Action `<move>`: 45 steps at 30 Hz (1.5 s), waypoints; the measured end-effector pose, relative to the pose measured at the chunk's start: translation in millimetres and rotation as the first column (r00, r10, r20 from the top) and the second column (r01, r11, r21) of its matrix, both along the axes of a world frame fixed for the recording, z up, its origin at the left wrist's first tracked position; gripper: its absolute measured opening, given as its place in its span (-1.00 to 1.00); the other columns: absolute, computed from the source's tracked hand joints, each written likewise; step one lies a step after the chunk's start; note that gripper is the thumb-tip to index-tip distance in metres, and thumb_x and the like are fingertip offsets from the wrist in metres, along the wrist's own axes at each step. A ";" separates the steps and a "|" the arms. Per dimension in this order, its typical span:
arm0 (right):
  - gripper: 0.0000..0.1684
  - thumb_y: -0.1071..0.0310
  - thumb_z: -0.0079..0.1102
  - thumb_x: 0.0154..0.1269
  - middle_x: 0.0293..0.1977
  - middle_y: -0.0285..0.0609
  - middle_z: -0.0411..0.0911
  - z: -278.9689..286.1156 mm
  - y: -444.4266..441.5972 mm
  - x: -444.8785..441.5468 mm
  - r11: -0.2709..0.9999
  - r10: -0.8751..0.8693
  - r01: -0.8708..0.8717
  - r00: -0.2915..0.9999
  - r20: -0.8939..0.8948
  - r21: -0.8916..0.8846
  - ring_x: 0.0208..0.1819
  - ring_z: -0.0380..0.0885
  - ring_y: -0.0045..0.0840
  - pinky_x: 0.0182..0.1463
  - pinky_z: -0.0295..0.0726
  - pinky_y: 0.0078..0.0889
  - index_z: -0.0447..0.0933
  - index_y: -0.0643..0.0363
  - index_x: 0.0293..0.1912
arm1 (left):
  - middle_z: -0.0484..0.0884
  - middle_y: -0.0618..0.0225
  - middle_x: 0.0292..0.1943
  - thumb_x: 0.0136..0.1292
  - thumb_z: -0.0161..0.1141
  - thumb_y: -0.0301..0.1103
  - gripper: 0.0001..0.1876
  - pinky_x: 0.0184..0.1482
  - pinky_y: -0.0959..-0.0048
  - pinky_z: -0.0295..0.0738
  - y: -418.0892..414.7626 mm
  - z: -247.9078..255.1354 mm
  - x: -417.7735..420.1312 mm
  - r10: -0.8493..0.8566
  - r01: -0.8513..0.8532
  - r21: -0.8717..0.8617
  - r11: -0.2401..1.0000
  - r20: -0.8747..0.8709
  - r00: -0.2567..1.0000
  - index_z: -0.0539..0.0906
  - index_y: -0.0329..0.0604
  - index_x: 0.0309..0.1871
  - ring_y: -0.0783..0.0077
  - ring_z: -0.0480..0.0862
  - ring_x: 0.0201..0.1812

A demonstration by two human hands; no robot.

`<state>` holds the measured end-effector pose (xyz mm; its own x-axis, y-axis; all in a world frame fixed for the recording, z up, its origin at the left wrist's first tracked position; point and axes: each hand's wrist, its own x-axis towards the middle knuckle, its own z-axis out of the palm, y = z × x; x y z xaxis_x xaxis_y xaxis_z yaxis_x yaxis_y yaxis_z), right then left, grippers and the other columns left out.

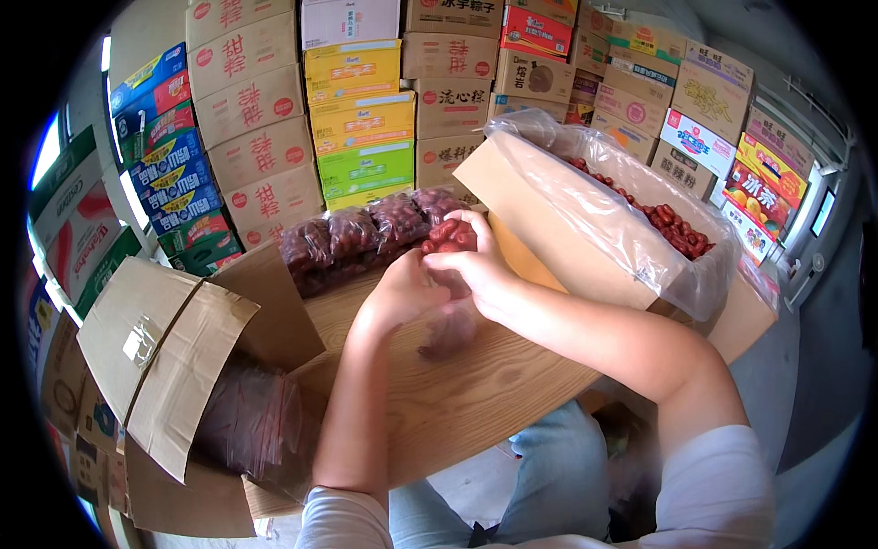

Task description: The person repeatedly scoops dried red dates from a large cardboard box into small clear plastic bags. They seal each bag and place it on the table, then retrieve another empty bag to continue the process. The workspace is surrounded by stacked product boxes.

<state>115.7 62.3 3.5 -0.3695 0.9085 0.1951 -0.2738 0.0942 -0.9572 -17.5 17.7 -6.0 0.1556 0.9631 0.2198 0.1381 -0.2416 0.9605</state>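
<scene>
Several glossy red dates (449, 237) are cupped in my right hand (483, 267), its fingers curled around them. My left hand (408, 291) is beside it, pinching the upper part of a clear plastic bag (449, 333). The bag hangs below both hands over the wood-grain table (494, 391) and looks blurred, so its contents are hard to tell. Just beyond my hands, filled bags of dates (353, 230) lie in a row, stacked on more bags. To the right stands a carton (549, 213) lined with clear plastic, with loose dates (665, 226) inside.
An open cardboard box (171, 350) at the left holds a bundle of clear plastic bags (250, 418); its flaps stick up beside my left forearm. Stacked printed cartons (250, 103) form a wall behind the table. My legs (555, 473) are under the near table edge.
</scene>
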 end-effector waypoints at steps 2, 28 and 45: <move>-0.38 0.67 0.27 -0.03 -0.18 -0.27 0.42 1.1 -1.0 -1.1 1.000 0.021 -0.021 0.999 0.034 -0.007 -0.09 0.47 -0.51 -0.13 0.60 -0.39 0.31 0.05 0.03 | 0.55 0.28 -0.26 -0.15 0.27 -0.64 -0.46 -0.26 0.50 0.61 4.5 -4.9 -4.8 0.000 0.004 -0.071 0.997 0.050 0.999 0.45 -0.47 0.02 0.46 0.59 -0.21; -0.75 0.34 0.03 0.17 -0.21 -0.13 0.52 0.8 6.7 9.2 0.970 0.149 -0.145 0.989 0.006 -0.194 -0.14 0.51 -0.45 -0.22 0.56 -0.30 0.45 0.12 -0.13 | 0.45 0.17 -0.11 -0.12 0.23 -0.68 -0.46 -0.33 0.52 0.62 10.1 -9.4 -6.0 0.051 -0.051 -0.010 0.999 -0.022 0.998 0.40 -0.56 0.04 0.39 0.65 -0.24; -0.73 0.40 0.06 0.25 -0.07 -0.14 0.40 -108.1 56.1 -3.5 0.914 -0.302 0.073 0.780 0.547 0.400 -0.03 0.43 -0.37 0.05 0.42 -0.33 0.46 0.14 -0.04 | 0.57 0.19 0.05 -0.04 -0.08 -0.75 -0.46 -0.36 0.52 0.57 -26.8 20.0 -32.3 0.182 -0.181 0.018 0.983 -0.062 0.981 0.49 -0.43 0.12 0.44 0.65 -0.48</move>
<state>112.2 118.4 -104.6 -0.3434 0.8884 0.3046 0.3875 0.4294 -0.8158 -49.8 -9.1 13.9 -0.0075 0.9738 0.2274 0.2411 -0.2190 0.9455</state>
